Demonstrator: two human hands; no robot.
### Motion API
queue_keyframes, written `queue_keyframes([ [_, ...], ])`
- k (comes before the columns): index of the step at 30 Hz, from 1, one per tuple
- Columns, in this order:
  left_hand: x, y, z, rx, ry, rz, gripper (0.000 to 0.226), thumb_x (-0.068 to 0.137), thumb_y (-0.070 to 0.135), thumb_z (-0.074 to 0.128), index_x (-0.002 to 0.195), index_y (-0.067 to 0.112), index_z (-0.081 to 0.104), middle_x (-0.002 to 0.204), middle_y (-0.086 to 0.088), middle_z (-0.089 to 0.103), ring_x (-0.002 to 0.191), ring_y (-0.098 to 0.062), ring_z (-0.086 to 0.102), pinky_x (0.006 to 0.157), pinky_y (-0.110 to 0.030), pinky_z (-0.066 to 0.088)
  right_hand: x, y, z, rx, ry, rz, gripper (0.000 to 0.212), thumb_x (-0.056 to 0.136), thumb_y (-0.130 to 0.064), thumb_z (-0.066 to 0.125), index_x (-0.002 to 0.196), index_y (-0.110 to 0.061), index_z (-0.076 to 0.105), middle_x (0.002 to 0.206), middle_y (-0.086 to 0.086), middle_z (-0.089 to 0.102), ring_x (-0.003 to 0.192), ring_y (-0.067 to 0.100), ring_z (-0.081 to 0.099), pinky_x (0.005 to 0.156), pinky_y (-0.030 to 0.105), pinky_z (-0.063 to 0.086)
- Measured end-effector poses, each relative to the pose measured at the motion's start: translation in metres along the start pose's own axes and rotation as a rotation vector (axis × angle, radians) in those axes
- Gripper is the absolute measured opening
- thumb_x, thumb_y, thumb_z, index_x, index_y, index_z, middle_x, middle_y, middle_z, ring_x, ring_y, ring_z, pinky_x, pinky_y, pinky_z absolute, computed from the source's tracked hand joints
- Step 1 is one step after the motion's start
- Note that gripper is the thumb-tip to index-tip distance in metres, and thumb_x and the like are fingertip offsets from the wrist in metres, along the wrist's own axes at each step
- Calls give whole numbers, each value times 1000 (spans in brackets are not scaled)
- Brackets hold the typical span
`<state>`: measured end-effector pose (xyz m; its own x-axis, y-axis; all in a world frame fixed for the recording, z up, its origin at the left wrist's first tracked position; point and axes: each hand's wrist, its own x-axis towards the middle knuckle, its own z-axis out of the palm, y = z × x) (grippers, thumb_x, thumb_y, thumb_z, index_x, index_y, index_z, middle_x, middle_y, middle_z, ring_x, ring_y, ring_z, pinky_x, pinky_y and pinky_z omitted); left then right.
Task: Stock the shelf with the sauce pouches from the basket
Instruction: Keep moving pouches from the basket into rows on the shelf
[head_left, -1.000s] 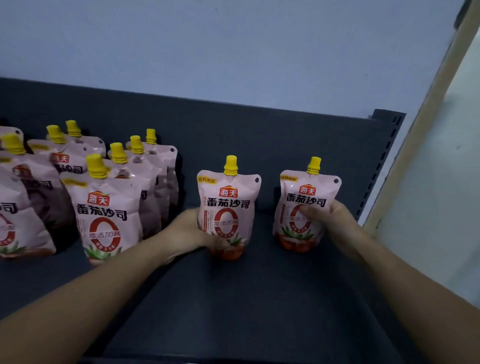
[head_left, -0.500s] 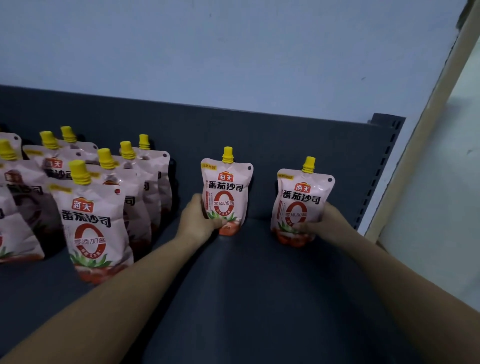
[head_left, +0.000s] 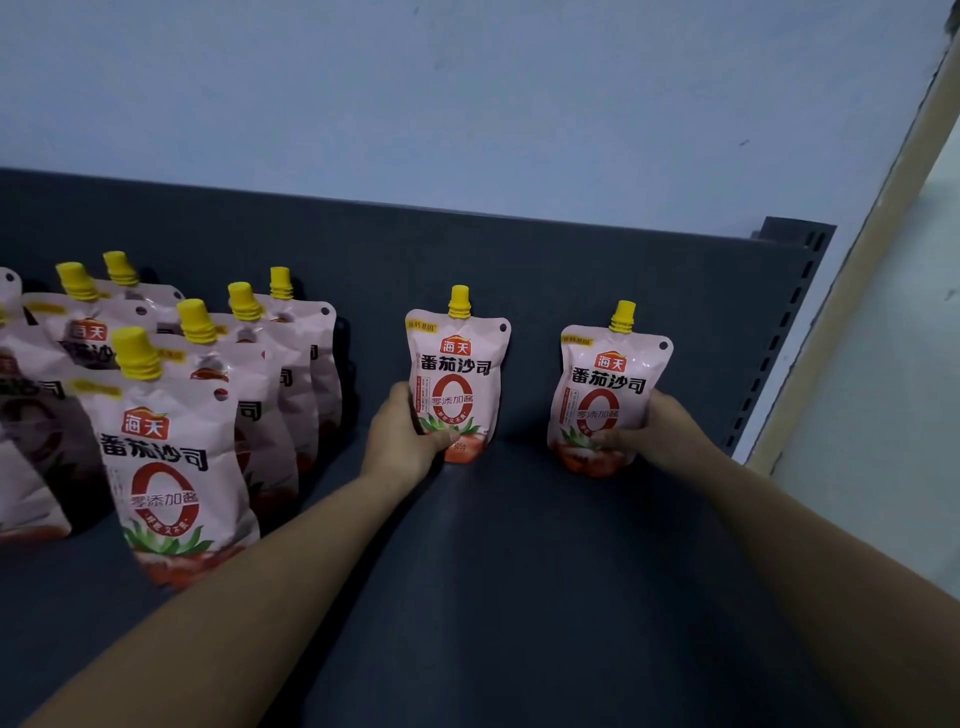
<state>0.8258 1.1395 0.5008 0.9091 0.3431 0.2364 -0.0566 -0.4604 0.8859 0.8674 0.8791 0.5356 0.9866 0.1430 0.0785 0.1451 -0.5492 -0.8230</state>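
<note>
Two pink sauce pouches with yellow caps stand upright at the back of the dark shelf (head_left: 519, 571). My left hand (head_left: 402, 436) grips the lower left side of the middle pouch (head_left: 457, 364), thumb across its front. The right pouch (head_left: 613, 379) is held low down by my right hand (head_left: 660, 431), whose thumb lies over its front. Both pouches lean against or stand close to the shelf's back panel. The basket is out of view.
Several identical pouches (head_left: 166, 457) stand in rows on the left part of the shelf. The shelf's perforated right upright (head_left: 779, 338) borders the right pouch. A pale wall (head_left: 467, 104) rises behind, and a door frame (head_left: 883, 234) stands at the right.
Both hands have pushed their pouches farther back on the shelf, toward the back panel. The grips have stayed the same.
</note>
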Motion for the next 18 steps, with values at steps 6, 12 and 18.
queue_keyframes([
  [6, -1, -2, 1, -9, 7, -28, 53, 73, 8, 77, 117, 7, 47, 122, -8, 59, 112, -23, 56, 87, -29, 44, -2, 0, -3, -133, 50, 22, 48, 71, -12, 79, 115, -13, 59, 114, 3, 66, 106, 22, 60, 86, 32, 49],
  [12, -7, -3, 2, -29, -1, -74, 59, 71, 11, 79, 119, 6, 44, 124, -10, 59, 112, -26, 57, 87, -31, 45, -11, 6, 6, -114, 178, 81, 58, 70, -21, 80, 119, -13, 51, 121, 5, 63, 108, 23, 60, 89, 36, 51],
  [18, -10, -4, 2, -28, -11, -82, 65, 67, 8, 81, 121, 5, 44, 123, -10, 58, 111, -25, 57, 85, -30, 45, -29, 3, 14, -25, 211, 206, 55, 75, -19, 76, 116, -7, 42, 123, 12, 58, 108, 26, 57, 83, 35, 49],
])
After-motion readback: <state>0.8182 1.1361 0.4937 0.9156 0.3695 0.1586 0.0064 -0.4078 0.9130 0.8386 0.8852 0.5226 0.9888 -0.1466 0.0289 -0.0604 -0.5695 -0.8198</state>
